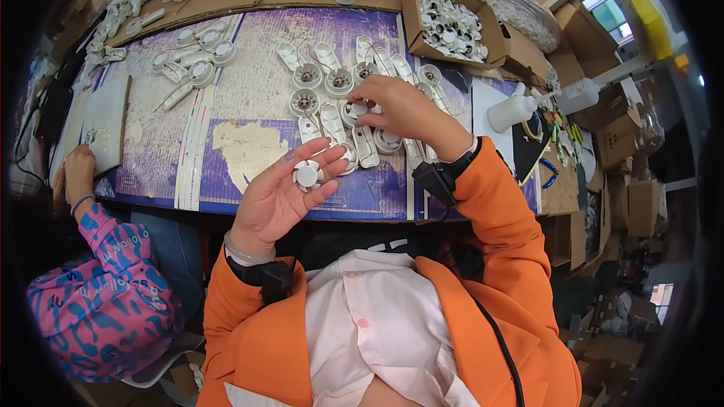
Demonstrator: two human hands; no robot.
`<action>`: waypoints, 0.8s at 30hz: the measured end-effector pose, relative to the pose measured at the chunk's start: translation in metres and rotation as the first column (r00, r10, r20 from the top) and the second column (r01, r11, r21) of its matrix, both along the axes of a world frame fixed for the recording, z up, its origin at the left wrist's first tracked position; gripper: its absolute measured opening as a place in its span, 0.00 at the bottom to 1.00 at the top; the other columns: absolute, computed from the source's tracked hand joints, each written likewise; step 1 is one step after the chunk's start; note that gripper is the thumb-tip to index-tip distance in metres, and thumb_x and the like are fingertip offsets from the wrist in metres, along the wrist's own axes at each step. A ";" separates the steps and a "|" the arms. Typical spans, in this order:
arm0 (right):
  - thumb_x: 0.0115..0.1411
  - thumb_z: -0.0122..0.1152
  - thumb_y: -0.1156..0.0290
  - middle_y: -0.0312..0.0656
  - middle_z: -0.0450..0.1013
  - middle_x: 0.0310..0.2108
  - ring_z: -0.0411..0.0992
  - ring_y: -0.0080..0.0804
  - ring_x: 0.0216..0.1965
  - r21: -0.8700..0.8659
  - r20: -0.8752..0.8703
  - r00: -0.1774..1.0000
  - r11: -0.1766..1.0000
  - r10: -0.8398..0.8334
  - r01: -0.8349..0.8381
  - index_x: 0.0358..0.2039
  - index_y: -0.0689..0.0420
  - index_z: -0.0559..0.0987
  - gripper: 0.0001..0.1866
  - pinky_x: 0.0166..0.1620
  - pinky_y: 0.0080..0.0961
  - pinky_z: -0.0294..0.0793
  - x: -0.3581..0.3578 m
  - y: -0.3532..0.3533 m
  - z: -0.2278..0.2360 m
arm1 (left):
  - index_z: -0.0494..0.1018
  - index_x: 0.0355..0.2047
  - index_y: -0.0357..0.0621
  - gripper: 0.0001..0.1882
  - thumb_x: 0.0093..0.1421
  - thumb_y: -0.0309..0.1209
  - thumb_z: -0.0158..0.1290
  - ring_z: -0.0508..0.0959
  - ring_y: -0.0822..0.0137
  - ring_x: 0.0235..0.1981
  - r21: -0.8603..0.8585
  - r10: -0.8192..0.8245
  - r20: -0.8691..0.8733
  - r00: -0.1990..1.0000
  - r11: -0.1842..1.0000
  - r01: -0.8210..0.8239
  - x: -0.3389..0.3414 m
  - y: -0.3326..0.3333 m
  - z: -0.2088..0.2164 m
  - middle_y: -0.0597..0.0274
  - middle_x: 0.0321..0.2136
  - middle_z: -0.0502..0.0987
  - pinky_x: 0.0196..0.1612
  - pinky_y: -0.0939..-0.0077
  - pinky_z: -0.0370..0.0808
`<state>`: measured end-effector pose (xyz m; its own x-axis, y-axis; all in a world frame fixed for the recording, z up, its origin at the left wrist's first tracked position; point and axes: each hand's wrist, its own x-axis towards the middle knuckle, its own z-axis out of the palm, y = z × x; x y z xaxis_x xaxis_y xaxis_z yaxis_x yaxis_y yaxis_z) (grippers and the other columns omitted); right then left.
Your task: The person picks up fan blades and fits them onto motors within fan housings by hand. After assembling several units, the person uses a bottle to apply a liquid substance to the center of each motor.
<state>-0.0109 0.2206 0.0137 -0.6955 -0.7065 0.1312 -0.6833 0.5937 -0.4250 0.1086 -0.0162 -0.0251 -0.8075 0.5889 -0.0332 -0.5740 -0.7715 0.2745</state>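
My left hand (pixel 273 200) is palm up over the table's near edge, fingers spread, with a small white fan blade (pixel 307 174) lying on the fingers. My right hand (pixel 400 108) reaches over a group of white handheld fan bodies, its thumb and fingertips closed around a white fan blade (pixel 355 111) at one round fan head. Whether that blade is seated in the head cannot be made out. Around it lie fan heads (pixel 307 75) with their motors showing, and long white handle shells (pixel 329 122) with thin red wires.
More assembled fan bodies (pixel 200 71) lie to the left. A cardboard box (pixel 494 41) of small white parts stands at the back right. White bottles (pixel 513 113) and blue-handled pliers (pixel 548 173) are on the right. At the left, a co-worker's hand (pixel 78 169) touches a pale board (pixel 105 124).
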 end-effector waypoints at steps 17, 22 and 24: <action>0.46 0.68 0.60 0.45 0.70 0.48 0.66 0.43 0.52 0.098 -0.256 0.966 0.995 0.038 -0.013 0.50 0.58 0.72 0.31 0.52 0.34 0.67 0.022 0.009 0.008 | 0.51 0.60 0.31 0.26 0.67 0.35 0.34 0.64 0.52 0.59 0.015 0.028 -0.002 1.000 0.999 -0.028 0.002 -0.004 0.001 0.43 0.58 0.60 0.58 0.62 0.67; 0.53 0.59 0.50 0.46 0.66 0.55 0.56 0.42 0.62 0.191 -0.333 0.940 0.981 0.076 -0.011 0.56 0.59 0.66 0.35 0.62 0.41 0.55 0.040 0.011 -0.009 | 0.52 0.60 0.31 0.26 0.67 0.36 0.33 0.64 0.52 0.59 0.025 0.033 0.001 0.999 0.999 -0.033 0.001 -0.004 0.000 0.43 0.58 0.60 0.59 0.61 0.66; 0.55 0.56 0.49 0.46 0.65 0.56 0.54 0.41 0.64 0.219 -0.323 0.944 0.976 0.062 0.011 0.57 0.59 0.65 0.35 0.63 0.42 0.52 0.044 0.009 -0.013 | 0.52 0.60 0.31 0.26 0.67 0.36 0.33 0.64 0.52 0.59 0.012 0.035 0.003 0.999 0.999 -0.035 0.001 -0.004 -0.002 0.43 0.58 0.60 0.58 0.61 0.67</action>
<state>0.0327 0.2299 0.0008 -0.6217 -0.7597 0.1908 -0.7782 0.6267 -0.0404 0.1099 -0.0201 -0.0267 -0.8274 0.5609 -0.0281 -0.5474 -0.7943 0.2636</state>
